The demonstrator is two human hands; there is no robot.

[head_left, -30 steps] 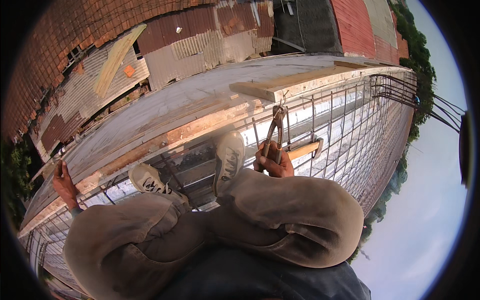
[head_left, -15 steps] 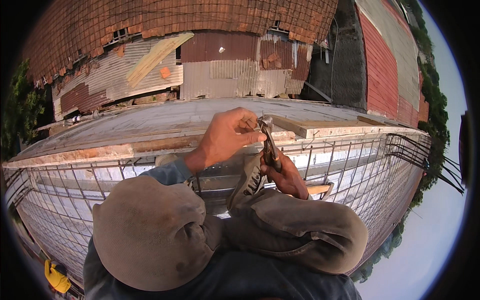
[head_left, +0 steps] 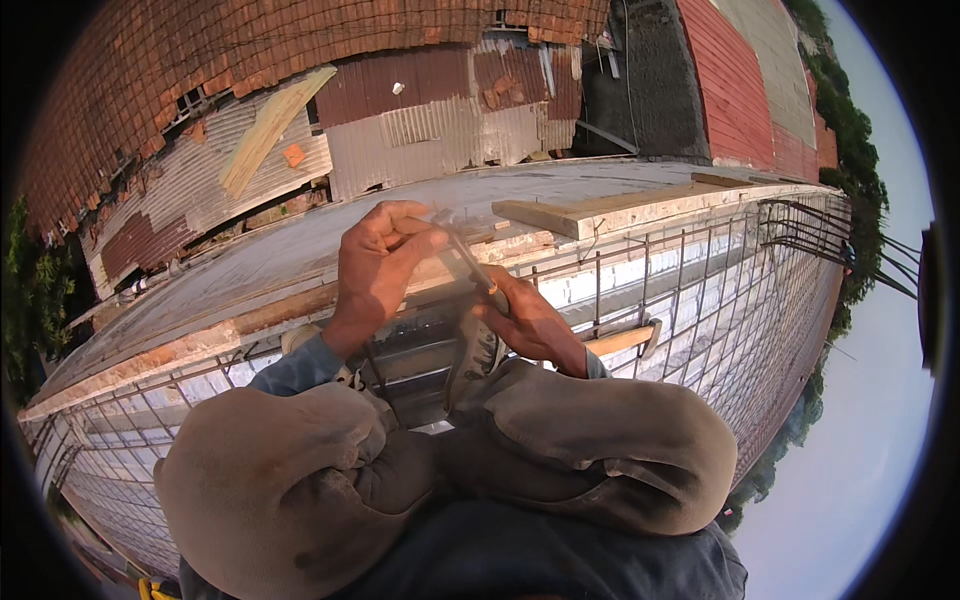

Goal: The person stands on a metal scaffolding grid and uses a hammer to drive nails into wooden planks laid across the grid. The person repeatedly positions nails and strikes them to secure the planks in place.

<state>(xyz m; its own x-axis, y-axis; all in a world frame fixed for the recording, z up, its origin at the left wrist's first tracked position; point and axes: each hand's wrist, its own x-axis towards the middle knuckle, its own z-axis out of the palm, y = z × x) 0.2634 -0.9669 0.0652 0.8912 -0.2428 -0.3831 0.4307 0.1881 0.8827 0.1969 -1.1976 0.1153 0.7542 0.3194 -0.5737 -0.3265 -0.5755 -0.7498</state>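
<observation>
Gripping the blurred pincers (head_left: pixel 466 255) by their handles, presumably for leverage, the right hand (head_left: pixel 515 318) holds them tilted left of the plank (head_left: pixel 600 212); the left hand (head_left: pixel 385 265) curls its fingers by their head, perhaps to steady it, though whether it pinches anything I cannot tell. Nearer than the plank, a hammer (head_left: pixel 620 341) lies against the mesh (head_left: pixel 598 285), seemingly for easy reach. Beyond the plank, a grey slab (head_left: pixel 540 180) meets weathered roofs (head_left: pixel 400 105) outdoors.

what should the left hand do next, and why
Probably ease the left hand clear before the pincers are squeezed: it is close beside their blurred head, while the right hand holds them. Blur hides whether the left hand holds anything.
</observation>
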